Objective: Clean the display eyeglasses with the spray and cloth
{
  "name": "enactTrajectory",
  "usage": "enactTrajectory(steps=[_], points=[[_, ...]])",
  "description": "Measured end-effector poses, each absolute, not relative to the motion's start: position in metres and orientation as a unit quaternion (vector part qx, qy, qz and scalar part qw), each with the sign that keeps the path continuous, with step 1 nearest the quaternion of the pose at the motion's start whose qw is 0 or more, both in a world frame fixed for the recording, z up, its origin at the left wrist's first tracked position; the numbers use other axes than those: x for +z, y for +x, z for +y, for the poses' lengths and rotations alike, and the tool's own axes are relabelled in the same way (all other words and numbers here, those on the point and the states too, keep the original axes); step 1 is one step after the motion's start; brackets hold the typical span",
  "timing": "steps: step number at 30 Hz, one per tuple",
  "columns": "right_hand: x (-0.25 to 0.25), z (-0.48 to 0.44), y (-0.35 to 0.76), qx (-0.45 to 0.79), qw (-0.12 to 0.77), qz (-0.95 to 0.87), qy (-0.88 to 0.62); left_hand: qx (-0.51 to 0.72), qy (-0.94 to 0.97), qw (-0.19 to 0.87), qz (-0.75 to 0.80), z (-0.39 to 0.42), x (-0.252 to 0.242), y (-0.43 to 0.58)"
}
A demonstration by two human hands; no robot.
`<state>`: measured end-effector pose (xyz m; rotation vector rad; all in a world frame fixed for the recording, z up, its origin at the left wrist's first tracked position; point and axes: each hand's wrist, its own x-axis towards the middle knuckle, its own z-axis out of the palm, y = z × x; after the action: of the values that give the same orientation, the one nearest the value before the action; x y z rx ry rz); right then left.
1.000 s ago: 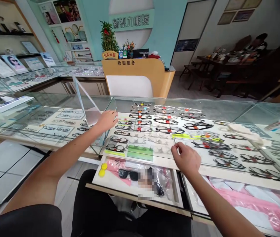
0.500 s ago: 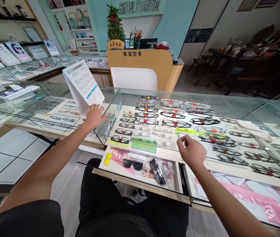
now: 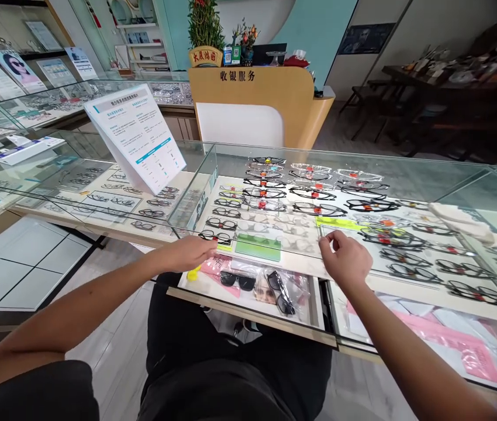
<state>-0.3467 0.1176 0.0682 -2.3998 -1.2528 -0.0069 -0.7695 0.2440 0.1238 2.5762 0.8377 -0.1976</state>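
Note:
My left hand (image 3: pixel 190 252) is over the front left of the glass display case, beside a pair of dark-framed eyeglasses (image 3: pixel 216 235). Its fingers point right and are partly smeared, so what they hold, if anything, does not show. My right hand (image 3: pixel 345 257) is closed, thumb and forefinger curled into a loop, above the glass near a yellow-green strip (image 3: pixel 338 223). Anything in its grip is hidden. A white folded sign (image 3: pixel 141 137) with printed text stands on the glass to the left. Rows of eyeglasses (image 3: pixel 312 193) lie under the glass.
Below the glass top, an open drawer (image 3: pixel 213 298) holds sunglasses (image 3: pixel 237 280) and plastic packets. A green card (image 3: pixel 258 247) lies inside the case, and a pale cloth (image 3: pixel 468 225) is at the right. Behind stands a wooden cashier counter (image 3: pixel 252 88).
My left hand has left the white sign and come right and toward me, to the case's front left. My right hand stays nearly in place. The view has tilted down slightly.

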Motion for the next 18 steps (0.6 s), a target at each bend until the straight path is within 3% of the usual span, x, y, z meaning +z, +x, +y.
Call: enactTrajectory(steps=[6,18], points=[[0.069,0.117,-0.346,-0.003,0.217,-0.459,-0.861,-0.193,0.926,0.153,0.287,0.27,0.088,-0.739],[0.069,0.116,-0.348,-0.011,0.214,-0.464,-0.86,-0.15,0.946,0.032,0.287,0.357,0.023,-0.735]])
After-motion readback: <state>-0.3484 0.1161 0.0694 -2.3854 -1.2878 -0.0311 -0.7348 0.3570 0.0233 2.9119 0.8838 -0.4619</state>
